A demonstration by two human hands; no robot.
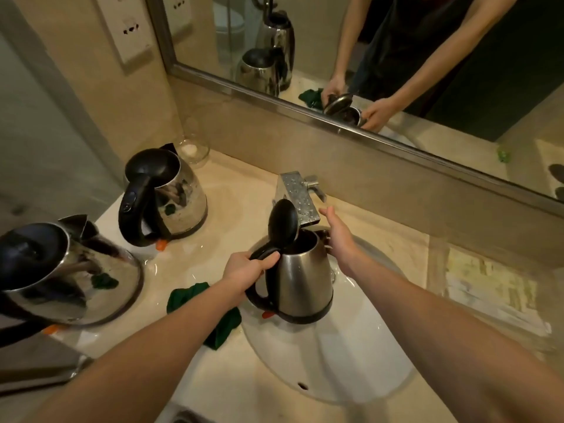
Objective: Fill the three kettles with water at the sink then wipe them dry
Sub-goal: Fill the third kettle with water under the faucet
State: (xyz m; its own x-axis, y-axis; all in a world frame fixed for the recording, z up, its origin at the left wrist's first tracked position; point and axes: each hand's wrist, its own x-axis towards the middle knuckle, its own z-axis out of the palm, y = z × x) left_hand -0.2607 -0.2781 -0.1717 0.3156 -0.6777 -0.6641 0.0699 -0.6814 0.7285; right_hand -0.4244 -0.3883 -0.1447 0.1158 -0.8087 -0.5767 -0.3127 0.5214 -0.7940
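Kettles, three in steel with black handles, are sitting along a wet, pale counter point(241, 193). At the far left, the nearest kettle point(67, 270) is standing with its lid down. Behind it to the right, the second kettle point(171, 196) is standing upright, also closed, just beside a clear glass jar point(193, 149) at the wall. A crumpled green cloth point(198, 300) is lying on the counter at the basin's edge, partly under the left forearm. The left hand point(247, 270) is wrapping its fingers around the handle of the third kettle point(302, 279), holding it over the white sink point(335, 361) under the faucet point(300, 193), with its lid point(282, 224) standing open. The right hand point(338, 236) is reaching past the kettle's rim with fingers straight, gripping nothing. A mirror point(396, 56) above is reflecting both arms.
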